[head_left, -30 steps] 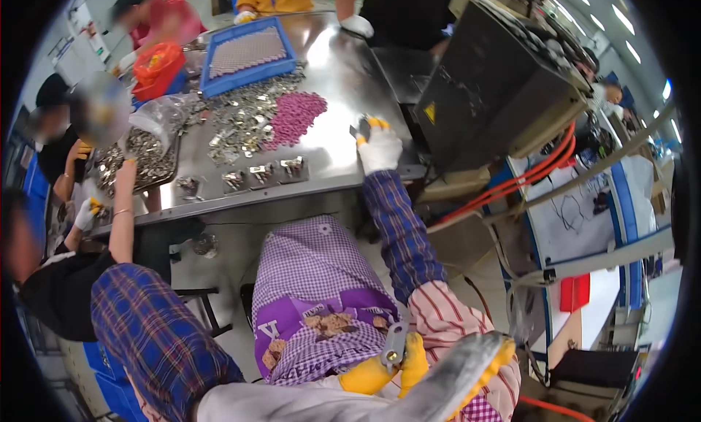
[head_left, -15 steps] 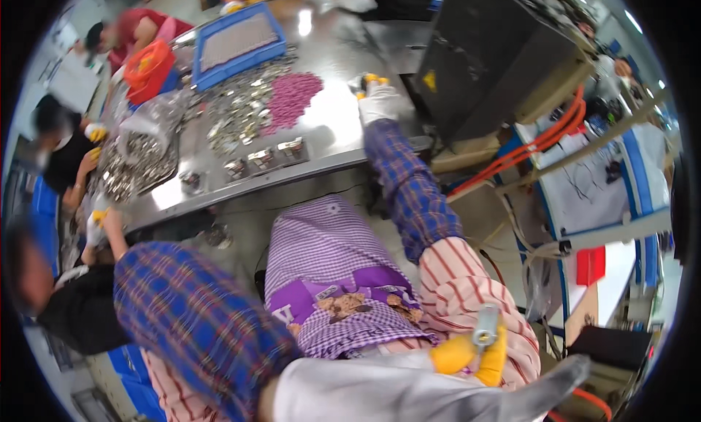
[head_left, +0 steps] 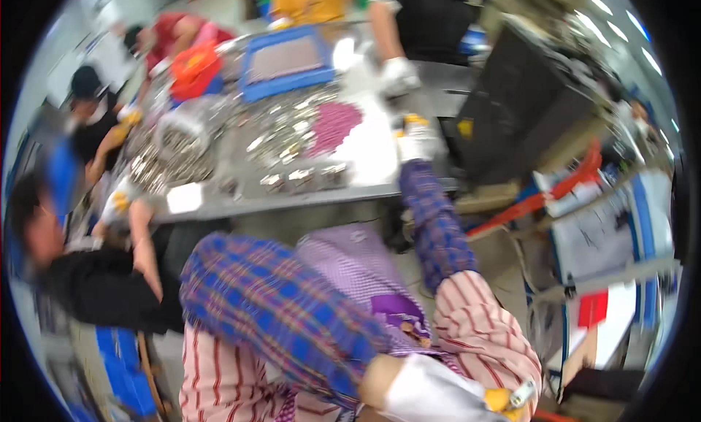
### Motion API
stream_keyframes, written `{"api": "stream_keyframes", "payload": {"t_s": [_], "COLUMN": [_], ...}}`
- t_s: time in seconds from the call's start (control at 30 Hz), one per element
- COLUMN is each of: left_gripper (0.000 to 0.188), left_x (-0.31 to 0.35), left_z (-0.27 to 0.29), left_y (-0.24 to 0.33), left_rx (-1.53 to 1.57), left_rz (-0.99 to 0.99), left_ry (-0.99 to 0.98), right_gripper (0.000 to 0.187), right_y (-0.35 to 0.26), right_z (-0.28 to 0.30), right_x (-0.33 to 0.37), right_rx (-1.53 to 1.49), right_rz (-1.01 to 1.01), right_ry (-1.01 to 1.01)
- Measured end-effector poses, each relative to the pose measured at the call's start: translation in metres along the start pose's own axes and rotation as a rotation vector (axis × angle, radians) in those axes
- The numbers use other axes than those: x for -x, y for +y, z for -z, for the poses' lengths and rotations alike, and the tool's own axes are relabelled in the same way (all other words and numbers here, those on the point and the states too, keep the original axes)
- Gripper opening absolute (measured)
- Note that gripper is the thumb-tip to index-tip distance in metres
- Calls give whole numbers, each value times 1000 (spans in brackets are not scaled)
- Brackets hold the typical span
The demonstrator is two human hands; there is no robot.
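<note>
Metal piece (head_left: 523,393) is well apart from the surface (head_left: 374,155), clamped in the grip of the left hand (head_left: 454,395). Blur hides whether the right hand (head_left: 418,142) has its grip closed. If the yellow fingertips (head_left: 498,399) loosen, the piece could probably fall.

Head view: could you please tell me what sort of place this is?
Probably a factory workshop for small parts: heaps of metal parts and pink pieces lie on a metal table, with people around it.
</note>
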State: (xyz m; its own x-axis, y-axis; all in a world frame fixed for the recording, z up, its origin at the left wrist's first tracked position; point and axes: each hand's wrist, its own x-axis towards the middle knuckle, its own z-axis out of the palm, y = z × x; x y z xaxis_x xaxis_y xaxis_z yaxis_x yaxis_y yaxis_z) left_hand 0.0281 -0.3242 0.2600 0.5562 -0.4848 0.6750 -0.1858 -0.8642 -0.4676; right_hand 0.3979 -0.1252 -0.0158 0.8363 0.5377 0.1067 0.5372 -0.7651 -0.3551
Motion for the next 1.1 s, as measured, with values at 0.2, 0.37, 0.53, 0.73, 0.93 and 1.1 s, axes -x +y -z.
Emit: {"api": "stream_keyframes", "payload": {"t_s": [0.2,0.37,0.53,0.73,0.93,1.1], "left_gripper": [27,24,21,26,32,28], "left_x": [-13,12,126,266,340,342], "left_z": [-25,-24,-91,-196,-230,-243], "left_y": [-3,-35,-3,98,137,134], "left_rx": [-4,857,1700,2416,2326,2395], "left_rz": [-194,83,1193,1735,1949,1933], "left_ry": [287,-97,-118,944,1196,1126], "right_gripper": [41,42,43,41,38,29], "right_y": [-34,-30,-47,-17,-61,-62], "right_z": [25,19,34,19,32,8], "right_x": [38,25,35,4,29,34], "right_rx": [131,110,181,-64,104,-289], "right_rz": [290,246,257,80,197,339], "right_ry": [211,204,62,141,174,-56]}}
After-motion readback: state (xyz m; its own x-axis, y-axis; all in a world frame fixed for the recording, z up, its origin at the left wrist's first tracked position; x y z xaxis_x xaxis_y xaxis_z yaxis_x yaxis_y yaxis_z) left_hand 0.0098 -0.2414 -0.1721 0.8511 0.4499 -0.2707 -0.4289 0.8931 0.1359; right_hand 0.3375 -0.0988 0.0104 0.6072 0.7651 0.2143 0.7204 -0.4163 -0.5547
